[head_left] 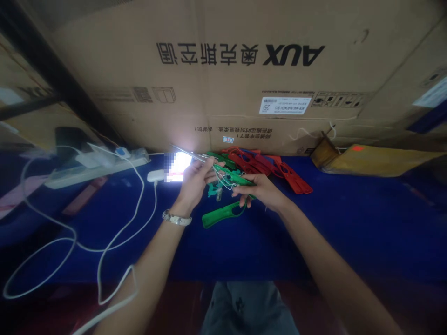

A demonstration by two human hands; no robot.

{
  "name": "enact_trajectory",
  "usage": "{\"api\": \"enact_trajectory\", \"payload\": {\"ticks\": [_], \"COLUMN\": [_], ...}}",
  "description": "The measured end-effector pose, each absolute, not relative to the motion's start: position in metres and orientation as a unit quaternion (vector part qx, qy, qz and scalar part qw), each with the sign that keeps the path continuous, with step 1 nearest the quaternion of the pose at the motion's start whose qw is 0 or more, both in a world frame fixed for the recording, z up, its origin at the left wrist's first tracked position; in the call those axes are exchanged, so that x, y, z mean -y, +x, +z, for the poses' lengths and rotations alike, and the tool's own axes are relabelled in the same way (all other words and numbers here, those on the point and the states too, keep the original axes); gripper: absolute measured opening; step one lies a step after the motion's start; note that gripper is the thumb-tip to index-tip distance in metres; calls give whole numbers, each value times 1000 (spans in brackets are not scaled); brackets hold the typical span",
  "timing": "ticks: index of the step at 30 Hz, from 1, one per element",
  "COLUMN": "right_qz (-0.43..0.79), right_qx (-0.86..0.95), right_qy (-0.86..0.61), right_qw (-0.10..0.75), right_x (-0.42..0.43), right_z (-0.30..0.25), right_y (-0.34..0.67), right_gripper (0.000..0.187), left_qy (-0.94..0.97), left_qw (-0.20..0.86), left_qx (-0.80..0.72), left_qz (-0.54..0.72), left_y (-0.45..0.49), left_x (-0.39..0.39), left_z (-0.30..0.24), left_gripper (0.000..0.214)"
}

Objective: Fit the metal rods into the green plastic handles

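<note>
The green casing [237, 177] is held above the blue table [321, 242], its right end pinched between thumb and fingers of the right hand [261, 187]. The left hand [194, 182], left of the casing, is closed on thin metal rods [191, 152]; exact finger contact is too blurred to confirm. White wires [220, 177] trail beside the casing, between both hands. A green shell [217, 217] is nearer the wearer than the casing; whether it touches the right hand cannot be determined. Red shells [296, 179] lie heaped beyond the casing.
</note>
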State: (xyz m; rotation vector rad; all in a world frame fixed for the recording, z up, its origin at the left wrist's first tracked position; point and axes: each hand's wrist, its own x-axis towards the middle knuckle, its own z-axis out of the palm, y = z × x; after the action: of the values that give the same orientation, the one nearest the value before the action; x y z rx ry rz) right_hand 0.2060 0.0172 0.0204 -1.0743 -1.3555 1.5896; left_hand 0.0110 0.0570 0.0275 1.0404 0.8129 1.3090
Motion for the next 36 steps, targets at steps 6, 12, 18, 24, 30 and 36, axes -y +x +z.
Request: {"api": "enact_trajectory", "payload": {"ticks": [6,12,18,24,30,36], "right_qz": [642,650,655,658,656,657], "right_qx": [521,509,507,509,520,532], "right_qy": [-398,-385,-377,-382,-386,-386], "right_qw": [397,412,414,403,388,370], "right_x": [-16,-14,-17,-18,-17,-15], "right_z": [24,23,17,15,14,14], "right_y": [204,204,204,204,203,201], "right_gripper": [29,32,32,33,33,34], "left_qy": [463,465,468,490,516,537], "left_qw": [579,566,553,493,435,381], "left_qx": [-365,-371,-374,-393,-411,-408], "left_qz": [563,571,579,602,613,632], "left_y": [12,12,13,11,9,8], "left_x": [-57,-59,-59,-60,-65,-67], "left_z": [25,23,23,22,16,14], "left_gripper": [43,44,44,46,43,39]}}
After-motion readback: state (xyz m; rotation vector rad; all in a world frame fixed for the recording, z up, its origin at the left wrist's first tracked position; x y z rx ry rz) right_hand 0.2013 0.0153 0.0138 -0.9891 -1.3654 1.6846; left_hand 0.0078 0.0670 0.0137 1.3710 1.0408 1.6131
